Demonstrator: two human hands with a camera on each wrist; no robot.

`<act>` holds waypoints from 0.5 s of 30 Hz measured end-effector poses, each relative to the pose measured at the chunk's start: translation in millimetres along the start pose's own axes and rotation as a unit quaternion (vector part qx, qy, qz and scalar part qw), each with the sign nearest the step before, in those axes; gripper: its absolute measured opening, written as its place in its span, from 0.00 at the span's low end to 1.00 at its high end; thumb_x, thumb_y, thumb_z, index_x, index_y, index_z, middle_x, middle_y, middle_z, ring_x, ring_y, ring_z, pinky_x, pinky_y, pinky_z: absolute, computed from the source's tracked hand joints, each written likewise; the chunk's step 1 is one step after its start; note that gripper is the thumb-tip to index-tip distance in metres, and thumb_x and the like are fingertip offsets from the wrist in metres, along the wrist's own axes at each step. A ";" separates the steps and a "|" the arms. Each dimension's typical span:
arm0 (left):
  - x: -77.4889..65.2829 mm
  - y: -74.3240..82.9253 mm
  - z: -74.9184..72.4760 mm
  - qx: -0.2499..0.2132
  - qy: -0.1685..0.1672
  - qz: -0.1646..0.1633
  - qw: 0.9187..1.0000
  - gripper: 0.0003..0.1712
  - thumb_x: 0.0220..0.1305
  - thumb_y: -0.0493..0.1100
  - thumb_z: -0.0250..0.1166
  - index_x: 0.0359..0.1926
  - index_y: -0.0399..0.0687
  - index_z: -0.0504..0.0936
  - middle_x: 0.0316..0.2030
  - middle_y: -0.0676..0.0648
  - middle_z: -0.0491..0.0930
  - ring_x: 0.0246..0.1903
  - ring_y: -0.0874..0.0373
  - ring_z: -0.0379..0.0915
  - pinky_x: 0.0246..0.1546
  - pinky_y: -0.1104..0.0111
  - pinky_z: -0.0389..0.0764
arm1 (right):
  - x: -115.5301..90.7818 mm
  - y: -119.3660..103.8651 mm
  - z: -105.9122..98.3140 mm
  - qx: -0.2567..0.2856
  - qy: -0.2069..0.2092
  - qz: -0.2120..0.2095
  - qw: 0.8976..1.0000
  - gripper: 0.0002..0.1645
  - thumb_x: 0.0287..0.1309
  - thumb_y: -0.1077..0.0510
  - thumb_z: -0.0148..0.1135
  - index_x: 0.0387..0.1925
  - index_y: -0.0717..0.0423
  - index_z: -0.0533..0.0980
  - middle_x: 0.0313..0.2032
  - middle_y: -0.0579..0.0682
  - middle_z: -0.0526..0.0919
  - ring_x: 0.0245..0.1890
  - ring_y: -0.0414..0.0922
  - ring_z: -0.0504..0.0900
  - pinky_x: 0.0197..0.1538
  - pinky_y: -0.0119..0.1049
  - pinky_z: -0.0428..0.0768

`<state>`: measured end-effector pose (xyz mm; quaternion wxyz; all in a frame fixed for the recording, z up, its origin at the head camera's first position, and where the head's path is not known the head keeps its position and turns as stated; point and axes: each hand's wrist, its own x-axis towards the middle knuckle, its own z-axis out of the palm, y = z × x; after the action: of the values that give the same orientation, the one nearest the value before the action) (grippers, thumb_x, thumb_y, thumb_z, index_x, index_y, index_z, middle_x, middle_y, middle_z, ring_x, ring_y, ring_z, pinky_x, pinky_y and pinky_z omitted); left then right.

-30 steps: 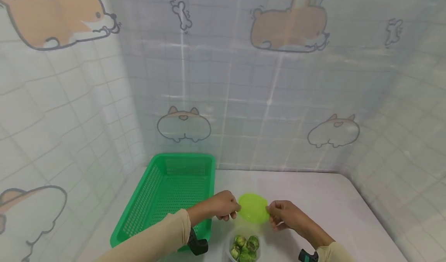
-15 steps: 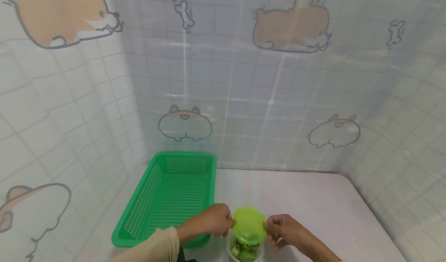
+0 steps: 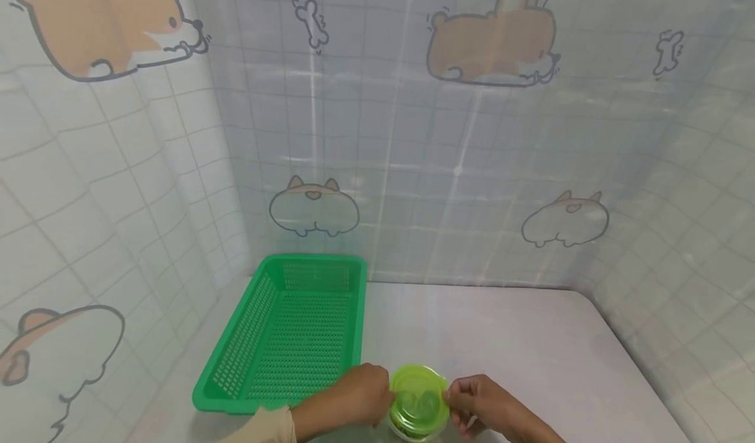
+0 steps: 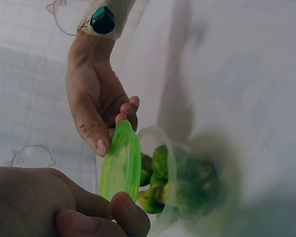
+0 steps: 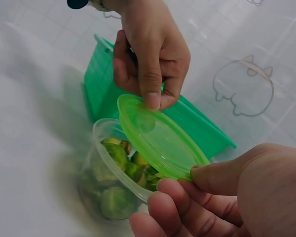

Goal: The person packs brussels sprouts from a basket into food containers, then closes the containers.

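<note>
A translucent lime-green lid [image 3: 417, 390] is held by its rim between both hands, tilted just above a clear round tub [image 5: 104, 165]. Brussels sprouts [image 5: 119, 201] fill much of the tub. My left hand [image 3: 361, 397] pinches the lid's left edge with thumb and finger. On the opposite edge, my right hand [image 3: 480, 407] pinches the rim between thumb and forefinger. In the right wrist view, a gap shows between part of the lid and the tub's rim. Seen from the head, the lid hides most of the sprouts.
A green perforated plastic basket [image 3: 295, 338] stands on the left of the pale table [image 3: 507, 338], close to my left forearm. Behind and at both sides hang tile-patterned sheets [image 3: 413, 135] with cartoon animals.
Both hands have brought the lid down and toward me, from beyond the tub to over its opening. The lid now covers the sprouts in the head view. The basket stays put.
</note>
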<state>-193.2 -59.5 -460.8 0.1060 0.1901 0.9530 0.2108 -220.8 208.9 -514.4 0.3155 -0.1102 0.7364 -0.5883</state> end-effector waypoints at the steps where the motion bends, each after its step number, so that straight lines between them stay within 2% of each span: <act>1: -1.4 0.4 1.8 0.004 0.002 -0.001 1.000 0.27 0.69 0.46 0.62 0.10 0.51 0.74 0.05 0.58 0.67 0.09 0.63 0.64 0.10 0.74 0.67 | -0.3 0.9 0.6 0.002 0.000 0.000 1.000 0.18 0.68 0.48 0.62 0.31 0.59 0.78 0.24 0.47 0.81 0.23 0.40 0.79 0.27 0.34 0.83; 3: -4.6 1.0 5.8 0.014 0.012 -0.006 1.000 0.25 0.69 0.46 0.62 0.13 0.48 0.75 0.07 0.56 0.68 0.10 0.62 0.64 0.10 0.72 0.68 | -0.6 2.3 1.8 0.004 0.001 0.001 1.000 0.17 0.68 0.48 0.62 0.31 0.59 0.78 0.24 0.47 0.81 0.23 0.40 0.79 0.27 0.33 0.83; 8: -9.4 0.2 16.6 0.028 0.031 -0.016 0.999 0.15 0.69 0.45 0.61 0.29 0.37 0.76 0.19 0.47 0.72 0.19 0.56 0.70 0.18 0.65 0.75 | -0.2 6.5 3.8 -0.009 0.001 -0.008 1.000 0.18 0.69 0.48 0.61 0.32 0.60 0.79 0.23 0.47 0.81 0.23 0.40 0.79 0.26 0.32 0.81; 11: -10.5 1.0 22.2 0.028 0.028 -0.030 0.999 0.15 0.69 0.44 0.61 0.37 0.32 0.76 0.22 0.43 0.74 0.23 0.51 0.75 0.23 0.61 0.79 | 0.1 8.9 5.8 -0.021 0.000 -0.016 1.000 0.19 0.70 0.49 0.60 0.31 0.62 0.78 0.23 0.47 0.81 0.23 0.40 0.78 0.25 0.32 0.80; 15: -10.2 2.5 28.2 0.001 0.014 -0.053 0.998 0.19 0.72 0.42 0.59 0.48 0.25 0.73 0.24 0.40 0.77 0.27 0.47 0.80 0.28 0.58 0.84 | 0.3 11.2 7.4 -0.025 -0.001 -0.019 0.999 0.21 0.71 0.49 0.59 0.31 0.64 0.78 0.22 0.47 0.81 0.22 0.39 0.78 0.25 0.32 0.80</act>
<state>-175.2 -51.4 -483.5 0.1038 0.1364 0.9633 0.2066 -214.3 206.0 -525.8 0.3016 -0.1326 0.7486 -0.5754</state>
